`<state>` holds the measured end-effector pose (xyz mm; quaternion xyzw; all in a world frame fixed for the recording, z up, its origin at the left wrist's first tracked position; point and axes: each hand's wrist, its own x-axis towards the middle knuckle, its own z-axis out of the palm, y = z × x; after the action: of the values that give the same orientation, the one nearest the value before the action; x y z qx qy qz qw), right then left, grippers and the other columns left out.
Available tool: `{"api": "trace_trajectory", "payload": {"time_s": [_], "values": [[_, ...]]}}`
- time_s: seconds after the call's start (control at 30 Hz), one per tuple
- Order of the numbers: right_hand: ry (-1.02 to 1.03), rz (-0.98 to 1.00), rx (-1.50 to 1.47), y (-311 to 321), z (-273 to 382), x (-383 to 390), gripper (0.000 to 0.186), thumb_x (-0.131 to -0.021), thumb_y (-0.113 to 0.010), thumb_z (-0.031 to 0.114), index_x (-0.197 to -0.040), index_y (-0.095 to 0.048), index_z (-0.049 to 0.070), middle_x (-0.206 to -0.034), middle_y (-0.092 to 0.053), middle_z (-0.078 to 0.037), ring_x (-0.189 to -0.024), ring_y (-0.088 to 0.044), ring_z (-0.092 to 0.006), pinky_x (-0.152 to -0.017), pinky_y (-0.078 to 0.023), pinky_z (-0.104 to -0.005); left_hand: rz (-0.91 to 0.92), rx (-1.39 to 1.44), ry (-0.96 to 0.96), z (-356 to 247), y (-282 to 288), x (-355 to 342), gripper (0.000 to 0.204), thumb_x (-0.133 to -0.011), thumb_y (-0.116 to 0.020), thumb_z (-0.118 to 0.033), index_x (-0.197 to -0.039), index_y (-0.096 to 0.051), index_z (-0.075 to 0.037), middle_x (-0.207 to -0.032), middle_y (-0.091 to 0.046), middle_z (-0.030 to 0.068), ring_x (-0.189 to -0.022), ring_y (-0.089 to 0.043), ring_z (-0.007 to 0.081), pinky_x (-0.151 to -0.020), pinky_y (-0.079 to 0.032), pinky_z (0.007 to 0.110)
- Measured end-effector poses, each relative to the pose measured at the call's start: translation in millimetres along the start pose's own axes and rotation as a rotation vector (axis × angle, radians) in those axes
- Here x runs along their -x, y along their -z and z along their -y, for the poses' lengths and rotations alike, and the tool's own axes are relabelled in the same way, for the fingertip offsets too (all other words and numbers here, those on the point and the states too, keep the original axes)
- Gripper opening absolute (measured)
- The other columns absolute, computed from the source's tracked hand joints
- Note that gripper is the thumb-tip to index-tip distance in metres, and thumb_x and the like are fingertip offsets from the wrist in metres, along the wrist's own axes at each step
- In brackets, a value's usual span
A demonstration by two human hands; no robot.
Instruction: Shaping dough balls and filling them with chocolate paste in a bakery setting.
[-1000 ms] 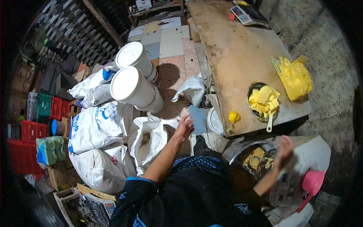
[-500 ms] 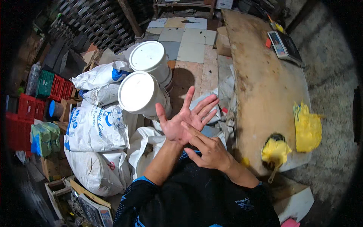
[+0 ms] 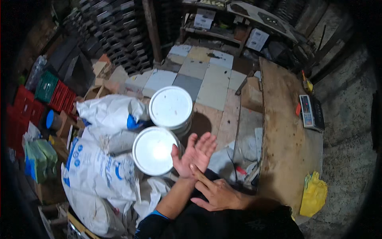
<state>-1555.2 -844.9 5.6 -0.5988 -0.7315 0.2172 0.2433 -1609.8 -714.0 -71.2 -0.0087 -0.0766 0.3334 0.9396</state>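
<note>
My left hand (image 3: 192, 157) is raised palm up in front of me, fingers apart and slightly bent, holding nothing. My right hand (image 3: 219, 193) is below it, its index finger touching the heel of the left palm near the wrist, thumb apart. Just beyond and left of the hands stand a near white lidded bucket (image 3: 153, 149) and a farther one (image 3: 170, 105). White sacks (image 3: 99, 173) printed in blue lie to their left. On the wooden table (image 3: 284, 151) at right are a yellow slab in wrapping (image 3: 312, 195) and, farther back, a scale (image 3: 311, 111).
Red crates (image 3: 63, 95), a green crate (image 3: 47, 85), cardboard and plastic packs are piled along the left. Behind, a tiled floor (image 3: 211, 87) leads to a shelf with white boxes (image 3: 256, 39). Dark stacked slabs (image 3: 111, 32) and a wooden post (image 3: 152, 30) stand at the back left.
My hands came up from apart to meet palm and fingertip in the middle, then shifted slightly down. The view has tilted up, bringing the back shelf in and moving the bowl and pan out of view.
</note>
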Motion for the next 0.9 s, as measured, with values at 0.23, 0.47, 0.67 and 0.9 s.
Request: {"api": "trace_trajectory", "payload": {"time_s": [0.23, 0.47, 0.67, 0.9], "values": [[-0.074, -0.066, -0.034, 56.5, -112.8, -71.2, 0.044, -0.094, -0.057, 0.037, -0.098, -0.052, -0.006, -0.154, -0.021, -0.028, -0.072, -0.067, -0.0436, -0.057, -0.056, -0.0418, -0.003, -0.122, 0.013, 9.2, 36.8, -136.6, 0.069, -0.093, -0.034, -0.064, -0.129, -0.050, -0.008, -0.143, -0.042, 0.0283, -0.135, -0.039, 0.0425, -0.115, -0.028, 0.051], [0.026, -0.156, -0.283, 160.9, -263.8, -122.5, 0.035, -0.093, -0.062, 0.031, -0.097, -0.054, -0.003, -0.148, -0.038, -0.021, -0.079, -0.068, -0.0354, -0.061, -0.056, -0.0387, -0.032, 0.035, 0.128, 30.8, 49.5, -316.0, 0.074, -0.087, -0.043, -0.067, -0.127, -0.053, -0.006, -0.147, -0.036, 0.0287, -0.139, -0.031, 0.0436, -0.116, -0.025, 0.051], [-0.088, -0.319, -0.019, 280.3, -365.8, -163.4, 0.035, -0.092, -0.062, 0.032, -0.093, -0.053, -0.002, -0.145, -0.041, -0.024, -0.095, -0.067, -0.0369, -0.068, -0.057, -0.0405, 0.093, -0.124, 0.247, 76.6, 43.3, -507.4, 0.079, -0.087, -0.039, -0.070, -0.134, -0.049, -0.007, -0.150, -0.031, 0.0286, -0.143, -0.023, 0.0424, -0.119, -0.018, 0.051], [-0.067, -0.208, -0.273, 390.4, -497.7, -253.5, 0.025, -0.092, -0.062, 0.018, -0.106, -0.061, -0.003, -0.123, -0.060, -0.022, -0.098, -0.066, -0.0371, -0.080, -0.056, -0.0396, 0.093, -0.125, 0.245, 82.6, 60.7, -671.6, 0.087, -0.083, -0.039, -0.076, -0.138, -0.047, -0.008, -0.151, -0.028, 0.0287, -0.144, -0.022, 0.0416, -0.118, -0.017, 0.051]]}}
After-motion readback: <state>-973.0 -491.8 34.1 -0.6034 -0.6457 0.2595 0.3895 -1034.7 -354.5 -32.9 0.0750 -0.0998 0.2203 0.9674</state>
